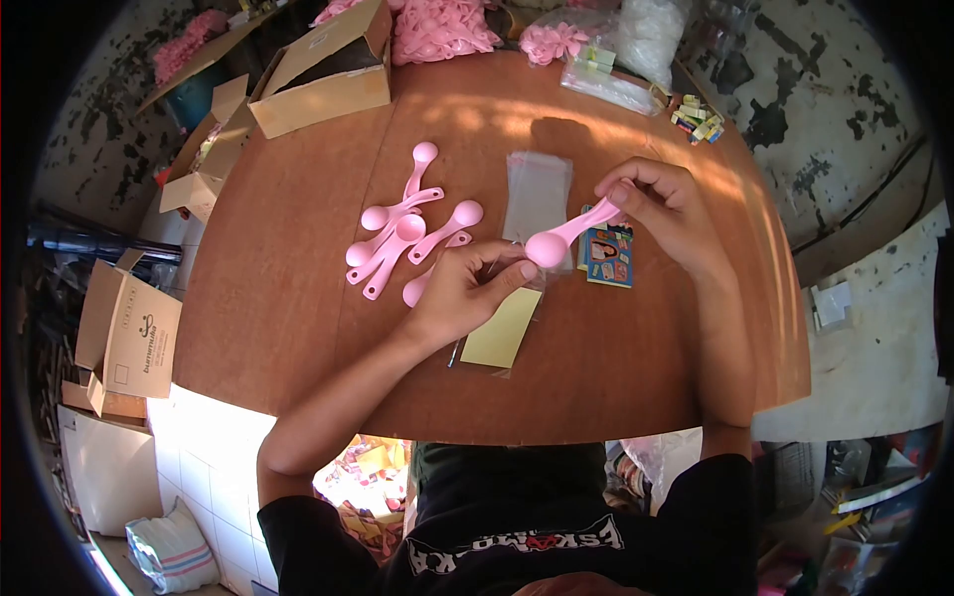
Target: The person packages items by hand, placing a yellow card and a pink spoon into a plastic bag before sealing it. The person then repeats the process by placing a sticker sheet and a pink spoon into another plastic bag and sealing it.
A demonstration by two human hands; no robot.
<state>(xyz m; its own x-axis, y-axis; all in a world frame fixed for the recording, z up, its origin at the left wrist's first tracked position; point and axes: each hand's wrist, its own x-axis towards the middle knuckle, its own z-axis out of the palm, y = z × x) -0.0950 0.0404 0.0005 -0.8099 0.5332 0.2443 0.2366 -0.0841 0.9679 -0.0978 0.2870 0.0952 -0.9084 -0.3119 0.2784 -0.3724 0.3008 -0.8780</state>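
Note:
A pink measuring spoon [548, 248] slants over the table, its rounded bowl down and to the left. The end of its handle is pinched between the thumb and fingers of my right hand [671, 209]. My left hand [462, 293] is closed beside the bowl, with thumb and fingertips on the upper part of a clear bag that holds a yellow card [494, 336]. Left of that hand lies a loose group of pink measuring spoons [409, 230], partly overlapping. A stack of clear plastic bags [537, 189] lies beyond the spoon. Below my right hand rest small printed cards [607, 260].
An opened cardboard box [323, 104] stands at the table's far left. Bags of pink items [442, 30] and a clear plastic packet [606, 89] line the back edge. Several small boxes [698, 119] sit at the far right. More cartons [139, 333] stand left of the table.

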